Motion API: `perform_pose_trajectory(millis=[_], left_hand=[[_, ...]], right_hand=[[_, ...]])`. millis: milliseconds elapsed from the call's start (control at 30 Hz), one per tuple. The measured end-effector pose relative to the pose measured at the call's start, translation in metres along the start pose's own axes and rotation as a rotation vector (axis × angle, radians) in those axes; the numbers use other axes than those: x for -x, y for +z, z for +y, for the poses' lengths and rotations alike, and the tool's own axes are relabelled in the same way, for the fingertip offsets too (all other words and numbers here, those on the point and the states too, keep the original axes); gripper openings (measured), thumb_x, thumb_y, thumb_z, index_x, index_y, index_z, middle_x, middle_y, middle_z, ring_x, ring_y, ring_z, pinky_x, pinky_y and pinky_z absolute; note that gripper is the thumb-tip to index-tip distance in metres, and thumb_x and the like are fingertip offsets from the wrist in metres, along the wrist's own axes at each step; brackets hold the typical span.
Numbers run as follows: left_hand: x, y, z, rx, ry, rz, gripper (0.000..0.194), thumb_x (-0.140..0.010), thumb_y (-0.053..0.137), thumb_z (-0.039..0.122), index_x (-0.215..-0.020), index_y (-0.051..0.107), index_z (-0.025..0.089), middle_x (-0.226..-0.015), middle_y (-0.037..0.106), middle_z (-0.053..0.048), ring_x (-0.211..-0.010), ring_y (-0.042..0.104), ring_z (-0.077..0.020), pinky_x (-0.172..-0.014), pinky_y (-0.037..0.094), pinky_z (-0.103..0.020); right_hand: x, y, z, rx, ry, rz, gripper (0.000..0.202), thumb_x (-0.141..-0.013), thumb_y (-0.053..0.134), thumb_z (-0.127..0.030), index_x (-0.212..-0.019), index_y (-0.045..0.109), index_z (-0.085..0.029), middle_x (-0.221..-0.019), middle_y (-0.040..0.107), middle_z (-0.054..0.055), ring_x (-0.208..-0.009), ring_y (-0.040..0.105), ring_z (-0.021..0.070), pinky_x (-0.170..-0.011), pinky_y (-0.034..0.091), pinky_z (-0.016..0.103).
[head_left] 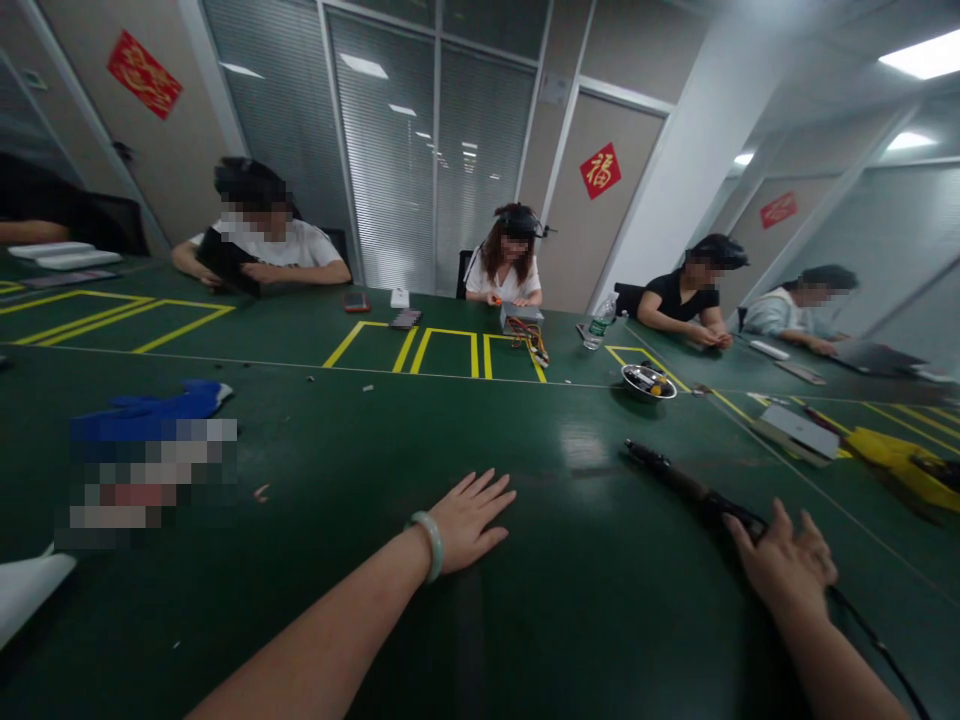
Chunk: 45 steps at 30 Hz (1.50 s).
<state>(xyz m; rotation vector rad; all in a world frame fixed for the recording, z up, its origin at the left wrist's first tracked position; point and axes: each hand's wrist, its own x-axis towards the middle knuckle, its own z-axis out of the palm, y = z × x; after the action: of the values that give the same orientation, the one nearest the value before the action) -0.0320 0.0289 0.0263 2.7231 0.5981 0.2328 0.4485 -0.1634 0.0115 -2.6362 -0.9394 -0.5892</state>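
Observation:
My left hand (pixel 474 520) lies flat on the green table (pixel 555 620), its fingers spread and nothing in it. A pale green bangle (pixel 433 547) circles that wrist. On the right lies a dark, pen-shaped tool with a cord, which looks like an electric screwdriver (pixel 686 482), its tip pointing away to the left. My right hand (pixel 787 560) is at the tool's near end, fingers apart and partly lifted, thumb beside or touching the body. Whether it touches is hard to tell. Its black cord (pixel 874 625) runs out from beneath this hand toward the lower right.
A metal bowl of small parts (pixel 649 383) stands beyond the tool. Further right are a white box (pixel 799 435) and a yellow tray (pixel 911 468). Blue gloves (pixel 150 412) lie left. Across the table, several people sit near a water bottle (pixel 600 322) and a grey box with wires (pixel 521 320).

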Motion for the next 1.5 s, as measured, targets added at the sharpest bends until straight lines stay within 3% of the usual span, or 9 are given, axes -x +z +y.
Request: perform_pose_trajectory(millis=[133,300,733,833,967,1133,1267,1400,1500], left_hand=[[0.000,0.001,-0.002,0.000,-0.001,-0.022,0.057,-0.097,0.030,0.053,-0.148,0.018,0.032,-0.156,0.015,-0.001,-0.143,0.011,-0.0261,-0.114,0.013,-0.050],[0.000,0.002,-0.003,-0.011,0.000,-0.028,0.058,-0.096,0.029,0.054,-0.148,0.018,0.032,-0.156,0.015,-0.001,-0.143,0.012,-0.0259,-0.114,0.014,-0.050],[-0.002,0.005,-0.003,0.003,-0.010,-0.048,0.059,-0.096,0.029,0.055,-0.149,0.017,0.032,-0.157,0.012,0.000,-0.144,0.009,-0.0271,-0.114,0.009,-0.050],[-0.002,0.005,-0.002,0.003,-0.010,-0.027,0.058,-0.095,0.033,0.054,-0.148,0.020,0.032,-0.156,0.014,0.000,-0.143,0.011,-0.0274,-0.114,0.012,-0.051],[-0.004,-0.001,0.000,0.008,-0.005,0.043,0.056,-0.094,0.037,0.054,-0.145,0.030,0.031,-0.153,0.028,-0.002,-0.141,0.022,-0.0271,-0.112,0.020,-0.050],[-0.005,-0.014,0.004,0.014,0.011,0.249,0.044,-0.095,0.041,0.044,-0.137,0.044,0.029,-0.141,0.047,-0.001,-0.135,0.034,-0.0230,-0.110,0.029,-0.047],[-0.003,-0.021,0.006,0.011,0.026,0.441,0.040,-0.094,0.043,0.032,-0.134,0.048,0.026,-0.137,0.051,-0.002,-0.132,0.039,-0.0205,-0.110,0.031,-0.043],[-0.002,-0.023,0.003,0.021,0.005,0.523,0.039,-0.094,0.041,0.026,-0.133,0.048,0.024,-0.137,0.051,-0.002,-0.130,0.041,-0.0184,-0.111,0.031,-0.041],[-0.001,-0.023,0.000,0.042,-0.038,0.530,0.040,-0.095,0.039,0.023,-0.134,0.047,0.022,-0.137,0.051,-0.003,-0.127,0.044,-0.0178,-0.110,0.034,-0.039]], right_hand=[[-0.016,0.017,0.035,-0.017,-0.104,-0.124,0.083,-0.079,0.031,-0.074,-0.146,0.027,-0.025,-0.144,0.032,0.018,-0.131,0.033,0.0406,-0.099,0.030,0.059],[-0.023,0.016,0.021,0.041,-0.206,-0.157,0.071,-0.083,0.027,-0.067,-0.142,0.034,-0.029,-0.135,0.042,0.015,-0.121,0.044,0.0388,-0.096,0.032,0.058],[-0.039,0.023,0.006,-0.007,-0.088,-0.306,0.056,-0.084,0.036,-0.060,-0.131,0.048,-0.031,-0.120,0.050,0.015,-0.108,0.052,0.0373,-0.083,0.040,0.052],[-0.030,0.017,-0.027,-0.021,-0.111,-0.292,0.054,-0.085,0.037,-0.059,-0.129,0.049,-0.030,-0.118,0.050,0.013,-0.106,0.052,0.0354,-0.082,0.040,0.050],[-0.003,0.009,-0.107,-0.083,-0.193,-0.259,0.048,-0.086,0.042,-0.055,-0.125,0.052,-0.029,-0.114,0.051,0.010,-0.103,0.051,0.0312,-0.081,0.039,0.045],[0.058,-0.008,-0.223,-0.238,-0.361,-0.198,0.040,-0.084,0.056,-0.047,-0.120,0.055,-0.029,-0.107,0.053,0.009,-0.097,0.051,0.0272,-0.080,0.036,0.040],[0.117,-0.028,-0.295,-0.345,-0.493,-0.186,0.033,-0.086,0.056,-0.038,-0.117,0.056,-0.028,-0.105,0.054,0.009,-0.095,0.051,0.0261,-0.080,0.035,0.039],[0.168,-0.044,-0.342,-0.391,-0.655,-0.253,0.038,-0.088,0.043,-0.020,-0.125,0.050,-0.020,-0.118,0.053,0.014,-0.105,0.048,0.0278,-0.088,0.035,0.042],[0.190,-0.053,-0.353,-0.427,-0.798,-0.319,0.046,-0.085,0.044,-0.018,-0.131,0.045,-0.012,-0.130,0.047,0.019,-0.121,0.040,0.0309,-0.100,0.029,0.047]])
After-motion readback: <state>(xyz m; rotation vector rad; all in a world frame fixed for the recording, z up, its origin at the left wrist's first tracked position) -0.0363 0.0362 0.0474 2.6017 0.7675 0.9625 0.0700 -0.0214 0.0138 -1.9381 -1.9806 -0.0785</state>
